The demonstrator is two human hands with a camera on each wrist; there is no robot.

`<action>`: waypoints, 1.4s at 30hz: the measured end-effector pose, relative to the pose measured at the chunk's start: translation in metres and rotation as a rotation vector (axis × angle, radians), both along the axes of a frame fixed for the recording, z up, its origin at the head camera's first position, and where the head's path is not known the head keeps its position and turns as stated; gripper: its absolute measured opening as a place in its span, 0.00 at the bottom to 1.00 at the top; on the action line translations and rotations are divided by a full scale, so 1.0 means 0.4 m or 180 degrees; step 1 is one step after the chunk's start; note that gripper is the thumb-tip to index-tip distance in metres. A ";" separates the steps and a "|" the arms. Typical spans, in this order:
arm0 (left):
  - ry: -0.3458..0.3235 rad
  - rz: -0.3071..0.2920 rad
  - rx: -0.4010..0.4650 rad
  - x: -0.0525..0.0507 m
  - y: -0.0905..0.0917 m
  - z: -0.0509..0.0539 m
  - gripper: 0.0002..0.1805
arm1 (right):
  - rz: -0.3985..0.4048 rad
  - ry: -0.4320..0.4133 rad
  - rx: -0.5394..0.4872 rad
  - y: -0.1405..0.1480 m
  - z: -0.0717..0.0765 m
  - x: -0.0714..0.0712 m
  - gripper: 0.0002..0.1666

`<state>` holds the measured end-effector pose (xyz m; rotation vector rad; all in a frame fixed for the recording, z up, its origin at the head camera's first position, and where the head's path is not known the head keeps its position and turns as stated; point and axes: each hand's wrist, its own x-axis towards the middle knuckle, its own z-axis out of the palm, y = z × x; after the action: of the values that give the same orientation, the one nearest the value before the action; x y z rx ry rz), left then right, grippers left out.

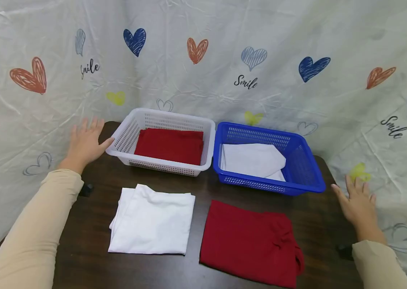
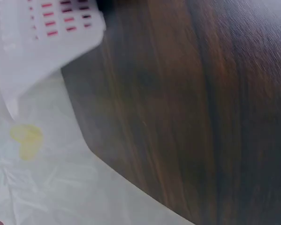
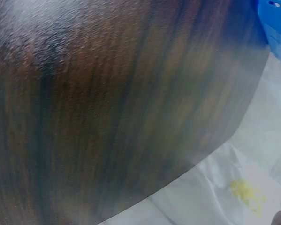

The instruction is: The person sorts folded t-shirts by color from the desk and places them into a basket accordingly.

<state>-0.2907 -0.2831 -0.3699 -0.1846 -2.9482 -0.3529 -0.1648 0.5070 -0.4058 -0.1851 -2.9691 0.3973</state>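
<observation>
Left hand (image 1: pixel 85 145) at the left of the head view has its fingers spread and grasps nothing; its thumb lies at the outer corner of a white, rectangular, perforated plastic basket (image 1: pixel 167 165), though whether it touches the rim I cannot tell. At the right edge of the frame, the right hand (image 1: pixel 361 205) is likewise released, fingers splayed, near the lower right corner of a blue, rectangular, perforated plastic basket (image 1: pixel 301 160). Held this wide, both hands probably serve to leave the middle unobstructed.

The two baskets sit side by side in the centre of the frame, at the far side of a dark brown wood-grained table (image 1: pixel 93 241), likely so that the near part can take cloth within easy reach. Inside the white basket lies a folded red cloth (image 1: pixel 170 145); inside the blue one, a folded white cloth (image 1: pixel 251 157) towards its left end.

Outside them, a second folded white cloth (image 1: pixel 152 221) rests at lower centre-left, before the white basket, and a larger folded red cloth (image 1: pixel 250 243), rumpled along its right side, rests at lower centre-right, before the blue. Each appears folded flat to suit a basket.
</observation>
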 end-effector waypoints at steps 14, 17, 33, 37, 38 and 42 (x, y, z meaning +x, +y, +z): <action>-0.0085 -0.0167 0.0109 -0.020 0.057 -0.012 0.46 | 0.0065 0.0042 -0.0137 -0.024 -0.006 0.000 0.46; -0.0160 -0.0225 0.0148 -0.024 0.071 -0.005 0.46 | 0.0071 0.0044 -0.0154 -0.028 -0.001 -0.004 0.46; -0.0082 -0.0400 0.0273 -0.023 0.143 -0.027 0.47 | 0.0293 0.0162 -0.0181 -0.089 0.012 -0.016 0.45; -0.0117 -0.0459 0.0264 -0.021 0.162 -0.035 0.47 | 0.0338 0.0124 -0.0191 -0.111 0.013 -0.014 0.45; -0.0130 -0.0470 0.0257 -0.021 0.167 -0.038 0.47 | 0.0345 0.0121 -0.0205 -0.116 0.012 -0.013 0.45; -0.0120 -0.0547 0.0257 -0.022 0.191 -0.049 0.47 | 0.0347 0.0158 -0.0259 -0.132 0.004 0.000 0.45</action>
<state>-0.2995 -0.2067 -0.3895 -0.4265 -2.9556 -0.5028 -0.1648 0.4542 -0.4041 -0.0213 -2.9247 0.5283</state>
